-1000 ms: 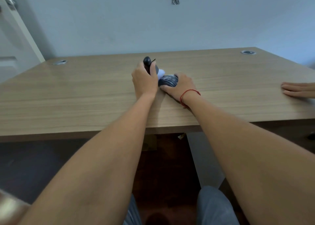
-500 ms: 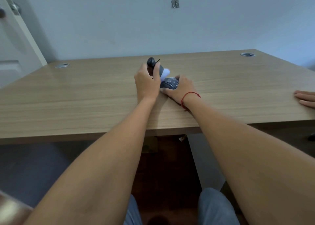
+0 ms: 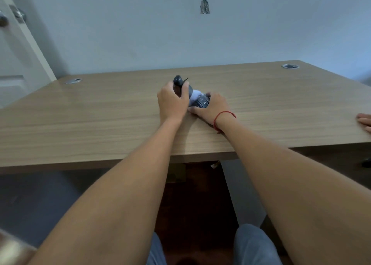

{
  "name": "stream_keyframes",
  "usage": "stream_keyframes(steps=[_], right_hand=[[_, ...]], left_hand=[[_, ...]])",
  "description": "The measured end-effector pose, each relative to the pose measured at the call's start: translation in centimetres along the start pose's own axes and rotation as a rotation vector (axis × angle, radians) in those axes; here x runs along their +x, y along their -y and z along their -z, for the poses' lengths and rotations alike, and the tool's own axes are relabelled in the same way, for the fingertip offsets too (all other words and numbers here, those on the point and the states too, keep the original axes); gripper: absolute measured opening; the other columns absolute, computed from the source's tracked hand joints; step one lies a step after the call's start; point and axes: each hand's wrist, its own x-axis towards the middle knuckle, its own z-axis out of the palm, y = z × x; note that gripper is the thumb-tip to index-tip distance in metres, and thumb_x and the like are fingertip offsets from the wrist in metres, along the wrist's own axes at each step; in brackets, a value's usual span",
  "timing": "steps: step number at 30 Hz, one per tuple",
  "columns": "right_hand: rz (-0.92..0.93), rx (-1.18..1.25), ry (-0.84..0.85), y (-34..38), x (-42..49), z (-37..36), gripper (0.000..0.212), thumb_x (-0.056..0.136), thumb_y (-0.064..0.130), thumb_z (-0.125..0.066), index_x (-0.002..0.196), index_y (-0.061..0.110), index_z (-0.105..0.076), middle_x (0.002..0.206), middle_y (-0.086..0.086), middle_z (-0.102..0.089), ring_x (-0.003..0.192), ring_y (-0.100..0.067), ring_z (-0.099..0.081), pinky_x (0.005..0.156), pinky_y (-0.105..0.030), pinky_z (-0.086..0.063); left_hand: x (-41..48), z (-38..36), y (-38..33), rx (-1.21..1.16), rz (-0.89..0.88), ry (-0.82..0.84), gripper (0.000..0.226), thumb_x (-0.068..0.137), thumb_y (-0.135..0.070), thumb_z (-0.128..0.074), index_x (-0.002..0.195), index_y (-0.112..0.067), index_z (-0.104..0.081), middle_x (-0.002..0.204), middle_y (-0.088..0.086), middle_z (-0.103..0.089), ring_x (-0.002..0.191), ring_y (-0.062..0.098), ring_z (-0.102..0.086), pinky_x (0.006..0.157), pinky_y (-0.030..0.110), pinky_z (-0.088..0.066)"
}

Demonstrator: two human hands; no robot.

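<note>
On the wooden desk (image 3: 100, 124) lies a dark, roughly cylindrical object (image 3: 201, 101) with a white band at its middle and white lettering on its right part. A dark rounded knob (image 3: 177, 79) with a thin black stalk sticks up from its left end. My left hand (image 3: 171, 102) grips the left, raised end just below the knob. My right hand (image 3: 212, 108), with a red string at the wrist, grips the right part against the desk. Most of the object is hidden under both hands.
Another person's fingers (image 3: 364, 121) rest on the desk's right edge. Two metal cable grommets (image 3: 73, 81) (image 3: 290, 66) sit at the far corners. A white door with a knob (image 3: 3, 21) stands at the left. My knees are under the desk's front edge.
Both hands keep their hold on the object. The camera has tilted, so the desk sits lower in view. The other person's hand has slid toward the right frame edge.
</note>
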Motion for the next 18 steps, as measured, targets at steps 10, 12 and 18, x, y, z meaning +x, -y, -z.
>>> stream_keyframes(steps=[10,12,18], right_hand=[[-0.016,0.019,0.012,0.06,-0.09,-0.21,0.054,0.065,0.048,-0.070,0.107,0.015,-0.062,0.099,-0.005,-0.067,0.091,-0.028,-0.065,0.080,-0.039,-0.054],[-0.016,0.028,0.012,-0.09,0.05,-0.20,0.050,0.066,0.046,-0.071,0.104,0.014,-0.062,0.096,-0.004,-0.067,0.090,-0.027,-0.065,0.079,-0.038,-0.054],[0.009,0.038,0.013,-0.36,0.35,-0.34,0.047,0.067,0.045,-0.073,0.103,0.015,-0.063,0.093,-0.003,-0.066,0.089,-0.026,-0.065,0.074,-0.034,-0.051]], left_hand=[[-0.30,0.08,-0.38,-0.010,-0.061,-0.006,0.034,0.086,-0.034,-0.060,0.077,-0.002,-0.058,0.078,0.018,-0.068,0.077,0.036,-0.062,0.073,0.042,-0.052],[-0.25,0.12,-0.19,0.026,-0.047,0.005,0.033,0.085,-0.031,-0.061,0.075,0.000,-0.057,0.079,0.020,-0.067,0.079,0.038,-0.061,0.071,0.040,-0.050],[-0.47,0.23,-0.45,0.070,-0.060,-0.012,0.030,0.088,-0.030,-0.058,0.080,-0.001,-0.057,0.084,0.020,-0.067,0.083,0.038,-0.060,0.072,0.040,-0.047]])
